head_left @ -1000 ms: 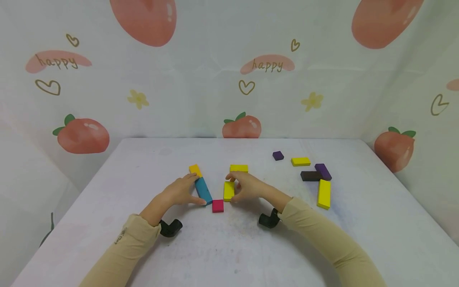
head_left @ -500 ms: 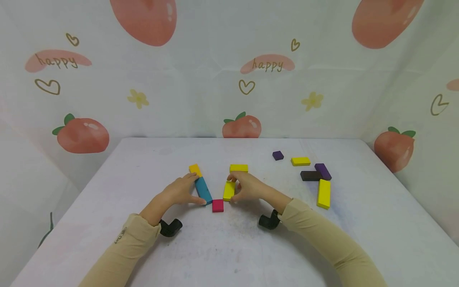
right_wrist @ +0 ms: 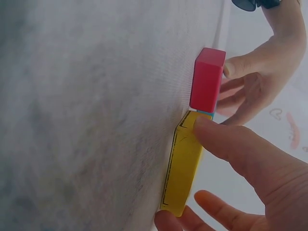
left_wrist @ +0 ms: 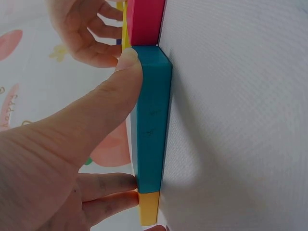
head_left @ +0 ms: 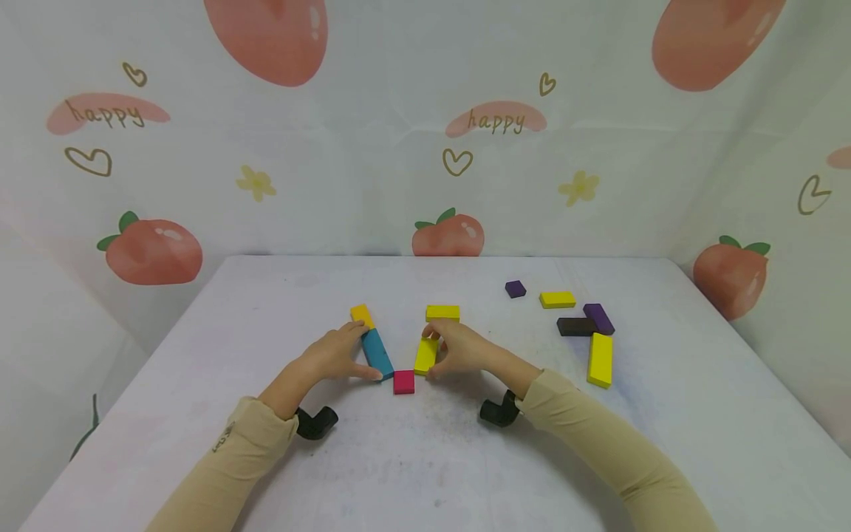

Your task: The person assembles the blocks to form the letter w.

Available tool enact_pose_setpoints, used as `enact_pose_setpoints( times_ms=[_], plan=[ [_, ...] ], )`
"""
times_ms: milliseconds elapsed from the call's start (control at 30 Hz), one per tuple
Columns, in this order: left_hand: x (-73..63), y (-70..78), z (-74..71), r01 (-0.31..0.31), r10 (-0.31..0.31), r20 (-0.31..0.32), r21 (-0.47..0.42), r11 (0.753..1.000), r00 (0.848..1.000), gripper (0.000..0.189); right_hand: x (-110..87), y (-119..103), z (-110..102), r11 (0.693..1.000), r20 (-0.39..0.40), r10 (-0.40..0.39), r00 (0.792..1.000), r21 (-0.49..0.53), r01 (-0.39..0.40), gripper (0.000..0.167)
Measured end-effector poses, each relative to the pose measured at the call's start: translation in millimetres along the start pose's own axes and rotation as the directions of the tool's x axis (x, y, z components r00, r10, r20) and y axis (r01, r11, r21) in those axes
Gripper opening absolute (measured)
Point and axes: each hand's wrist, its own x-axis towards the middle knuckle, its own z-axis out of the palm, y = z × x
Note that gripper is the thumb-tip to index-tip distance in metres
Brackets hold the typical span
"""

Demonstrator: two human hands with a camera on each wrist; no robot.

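Note:
My left hand (head_left: 332, 355) rests on a row of blocks in the head view. Its thumb touches the near end of the blue block (head_left: 377, 355), and its fingertips lie where that block meets the orange block (head_left: 362, 316). A red square block (head_left: 403, 382) touches or nearly touches the blue block's near end. My right hand (head_left: 462, 347) pinches a yellow block (head_left: 425, 357) lengthwise, thumb at the near end, fingers at the far end. In the right wrist view this yellow block (right_wrist: 184, 166) lies right beside the red block (right_wrist: 208, 79).
Another yellow block (head_left: 442, 312) lies beyond my right hand. Farther right are a small purple block (head_left: 515, 289), a yellow block (head_left: 557, 299), a longer purple block (head_left: 600, 318), a dark brown block (head_left: 575, 326) and a long yellow block (head_left: 600, 360). A printed cloth hangs behind the table.
The yellow block under my right hand has turned slightly, its far end swinging right, and its near end has shifted a little. My left hand and the other blocks stay in place.

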Motion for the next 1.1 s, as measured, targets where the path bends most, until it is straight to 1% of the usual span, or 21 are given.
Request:
enact_pose_setpoints(
  times_ms=[367,867,1100],
  plan=[
    [-0.6,0.9,-0.2,-0.001,0.001,-0.004,0.01,1.0,1.0,0.091,-1.1,0.6,-0.3,1.0,-0.005,-0.025,1.0,-0.009,0.025,0.058],
    [-1.2,1.1,0.1,0.002,-0.002,-0.007,0.003,1.0,1.0,0.091,-1.3,0.6,0.8,1.0,-0.003,-0.011,1.0,0.005,0.011,0.061],
    [-0.5,1.1,0.4,0.004,-0.004,-0.006,0.002,1.0,1.0,0.091,-1.8,1.1,-1.1,1.0,0.003,0.001,1.0,0.003,-0.001,0.065]
  ],
)
